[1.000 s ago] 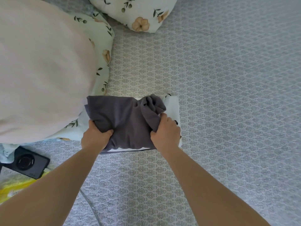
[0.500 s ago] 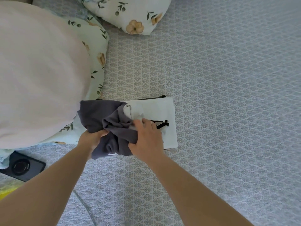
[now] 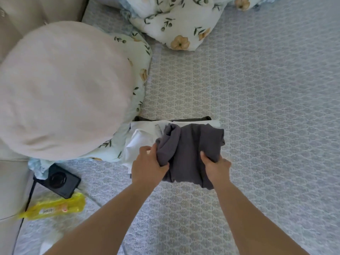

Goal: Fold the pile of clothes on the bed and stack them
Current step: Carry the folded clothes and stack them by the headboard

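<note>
A dark grey garment point(image 3: 191, 148), folded but bunched at its left end, lies over the right part of a folded white garment point(image 3: 141, 138). A dark garment's edge point(image 3: 173, 119) peeks out beneath, at the far side of the stack. My left hand point(image 3: 147, 162) grips the grey garment's bunched left edge. My right hand point(image 3: 216, 164) grips its near right edge, thumb on top. The stack sits on the grey patterned bed cover point(image 3: 266, 107).
A large cream pillow point(image 3: 60, 89) rests on a floral pillow point(image 3: 141, 70) left of the stack. Another floral pillow point(image 3: 176, 21) lies at the back. A black device with a cable point(image 3: 61, 180) and a yellow packet point(image 3: 55, 208) sit at the near left.
The grey garment has shifted from the left side of the stack to the right. My right hand moved from the white garment's middle to the grey garment's right edge; my left hand followed rightward.
</note>
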